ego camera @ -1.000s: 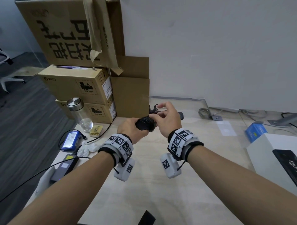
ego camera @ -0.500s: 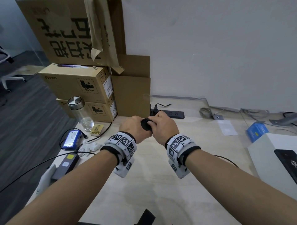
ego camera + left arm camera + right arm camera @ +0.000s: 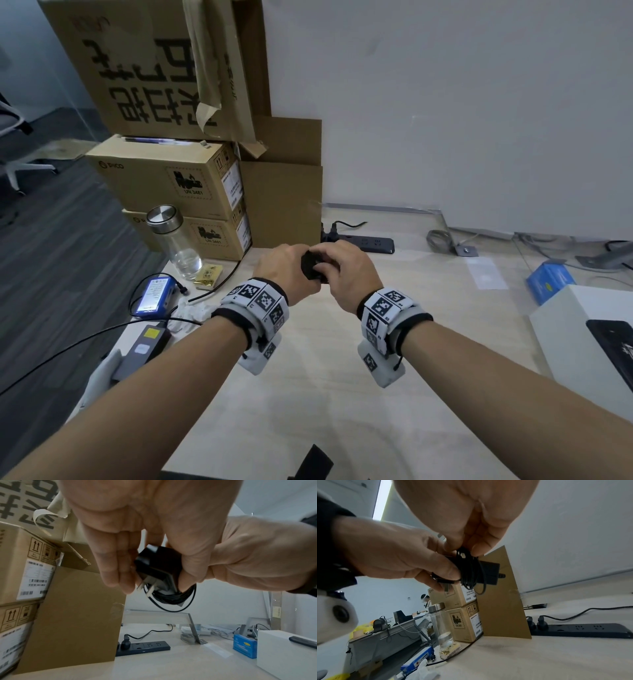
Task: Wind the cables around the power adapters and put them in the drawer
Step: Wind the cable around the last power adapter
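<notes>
The left hand (image 3: pixel 286 270) grips a boxy black power adapter (image 3: pixel 157 566) above the pale wood-grain table (image 3: pixel 329 394), its 2 flat metal prongs exposed. The right hand (image 3: pixel 346 274) fingers (image 3: pixel 477 549) pinch the thin black cable (image 3: pixel 469 572) coiled around it.

Black power adapter (image 3: pixel 154 563), black cable (image 3: pixel 173 597), brown cardboard boxes (image 3: pixel 164 178), blue box (image 3: pixel 549 281), black-and-white checked wristbands (image 3: pixel 260 298).

I count two hands, left hand (image 3: pixel 286 270) and right hand (image 3: pixel 346 274), on one black power adapter (image 3: pixel 155 566). Beside the power strip (image 3: pixel 368 242) on the surface (image 3: pixel 325 394): three cardboard boxes (image 3: pixel 164 178), one bottle (image 3: pixel 174 240).
</notes>
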